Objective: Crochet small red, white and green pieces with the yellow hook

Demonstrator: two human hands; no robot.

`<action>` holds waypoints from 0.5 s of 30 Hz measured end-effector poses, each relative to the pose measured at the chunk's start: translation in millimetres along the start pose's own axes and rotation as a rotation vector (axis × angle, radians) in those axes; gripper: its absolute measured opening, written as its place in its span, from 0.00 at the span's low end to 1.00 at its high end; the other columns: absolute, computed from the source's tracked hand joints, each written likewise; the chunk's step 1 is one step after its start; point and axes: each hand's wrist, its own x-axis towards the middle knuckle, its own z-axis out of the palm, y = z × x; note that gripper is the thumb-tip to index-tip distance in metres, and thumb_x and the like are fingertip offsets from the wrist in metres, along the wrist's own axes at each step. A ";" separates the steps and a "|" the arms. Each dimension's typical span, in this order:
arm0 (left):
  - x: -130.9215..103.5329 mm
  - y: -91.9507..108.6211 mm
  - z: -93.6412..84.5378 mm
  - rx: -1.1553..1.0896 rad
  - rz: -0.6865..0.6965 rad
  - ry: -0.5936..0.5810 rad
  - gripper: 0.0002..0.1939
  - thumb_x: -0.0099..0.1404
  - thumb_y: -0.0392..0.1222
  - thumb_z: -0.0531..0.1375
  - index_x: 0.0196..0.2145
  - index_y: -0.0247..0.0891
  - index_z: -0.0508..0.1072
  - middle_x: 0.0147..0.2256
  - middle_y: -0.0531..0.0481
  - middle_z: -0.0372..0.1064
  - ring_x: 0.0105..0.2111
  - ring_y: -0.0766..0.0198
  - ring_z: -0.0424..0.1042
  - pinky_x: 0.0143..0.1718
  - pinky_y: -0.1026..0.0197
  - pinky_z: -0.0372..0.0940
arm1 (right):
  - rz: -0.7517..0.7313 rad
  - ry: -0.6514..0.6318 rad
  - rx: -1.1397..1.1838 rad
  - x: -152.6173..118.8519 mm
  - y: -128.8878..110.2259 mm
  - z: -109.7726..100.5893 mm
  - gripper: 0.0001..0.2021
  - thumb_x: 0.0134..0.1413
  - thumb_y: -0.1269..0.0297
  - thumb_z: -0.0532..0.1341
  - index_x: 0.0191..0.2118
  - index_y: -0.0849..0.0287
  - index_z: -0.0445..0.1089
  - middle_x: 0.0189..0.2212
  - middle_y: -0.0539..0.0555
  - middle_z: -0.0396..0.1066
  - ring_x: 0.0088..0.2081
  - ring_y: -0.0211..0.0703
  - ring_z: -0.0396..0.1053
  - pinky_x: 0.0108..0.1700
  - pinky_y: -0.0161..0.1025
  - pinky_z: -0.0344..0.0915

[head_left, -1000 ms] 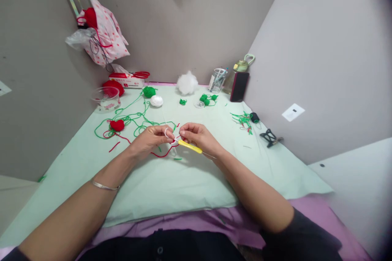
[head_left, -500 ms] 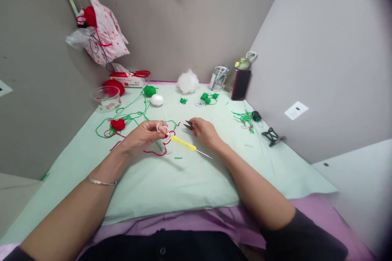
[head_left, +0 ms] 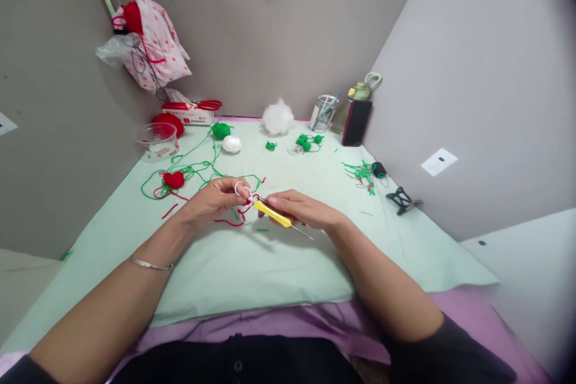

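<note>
My left hand (head_left: 216, 199) pinches a small red and white crochet piece (head_left: 252, 199), with a loop of white yarn round a finger. A crochet hook with a yellow handle (head_left: 272, 214) hangs from the piece, its bare metal end pointing right and down. My right hand (head_left: 306, 207) is closed round dark thread snips (head_left: 263, 199). Their blades are at the crochet piece, and my fingers hide most of them. Whether the blades touch yarn I cannot tell. Red yarn (head_left: 229, 222) trails on the table below my left hand.
A white yarn ball (head_left: 231, 144), a green yarn ball (head_left: 221, 131) and a red crocheted heart (head_left: 174, 179) lie at left among tangled green strands. White stuffing (head_left: 278, 117), a pen cup (head_left: 323, 113) and a phone (head_left: 357, 123) stand at the back. Green scraps (head_left: 362, 174) lie right.
My right hand has moved left and turned, bringing the snips to the crochet piece behind the yellow handle. My left hand keeps its pinch and has barely moved.
</note>
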 end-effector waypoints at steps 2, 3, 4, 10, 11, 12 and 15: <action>0.0 -2.8 1.9 0.003 -0.015 -0.012 0.15 0.49 0.45 0.79 0.23 0.36 0.79 0.31 0.52 0.67 0.29 0.66 0.66 0.33 0.62 0.62 | -0.005 0.013 0.022 1.5 -0.2 1.7 0.27 0.68 0.39 0.54 0.33 0.60 0.68 0.21 0.43 0.55 0.22 0.32 0.50 0.23 0.33 0.49; 0.0 -4.1 2.5 0.003 -0.021 -0.016 0.15 0.49 0.45 0.79 0.23 0.36 0.79 0.31 0.52 0.68 0.29 0.67 0.66 0.33 0.62 0.62 | -0.010 0.013 0.036 2.2 -0.1 2.6 0.27 0.67 0.38 0.54 0.31 0.59 0.66 0.20 0.42 0.54 0.21 0.32 0.49 0.23 0.34 0.49; 0.0 -5.3 2.9 0.004 -0.024 -0.020 0.15 0.49 0.45 0.79 0.23 0.36 0.79 0.31 0.52 0.68 0.29 0.67 0.66 0.33 0.62 0.62 | -0.016 0.009 0.050 3.0 0.1 3.4 0.27 0.67 0.38 0.55 0.29 0.58 0.64 0.19 0.41 0.53 0.21 0.31 0.48 0.23 0.34 0.48; 0.9 -7.5 2.2 0.006 -0.042 -0.030 0.14 0.50 0.45 0.78 0.24 0.36 0.79 0.32 0.52 0.69 0.29 0.67 0.67 0.33 0.63 0.62 | -0.034 0.010 0.112 4.9 3.0 6.3 0.26 0.64 0.38 0.59 0.29 0.58 0.62 0.20 0.41 0.52 0.22 0.30 0.47 0.25 0.34 0.46; 1.1 -7.3 2.1 0.007 -0.044 -0.030 0.14 0.50 0.44 0.78 0.24 0.36 0.79 0.32 0.52 0.69 0.29 0.67 0.67 0.32 0.63 0.62 | -0.028 0.011 0.116 4.9 3.3 6.5 0.26 0.64 0.38 0.59 0.29 0.58 0.63 0.21 0.41 0.52 0.23 0.30 0.48 0.26 0.34 0.46; 1.2 -7.1 2.2 0.008 -0.045 -0.030 0.14 0.49 0.44 0.78 0.24 0.36 0.80 0.32 0.51 0.69 0.29 0.67 0.67 0.32 0.64 0.62 | -0.022 0.012 0.118 4.8 3.4 6.8 0.26 0.64 0.38 0.60 0.30 0.58 0.63 0.22 0.42 0.53 0.23 0.30 0.48 0.26 0.35 0.46; 1.3 -6.9 2.5 0.012 -0.048 -0.029 0.13 0.49 0.44 0.78 0.24 0.37 0.80 0.32 0.51 0.69 0.29 0.66 0.67 0.31 0.64 0.62 | -0.017 0.023 0.109 4.4 2.1 7.9 0.26 0.63 0.38 0.60 0.30 0.59 0.65 0.22 0.42 0.53 0.24 0.31 0.48 0.26 0.35 0.46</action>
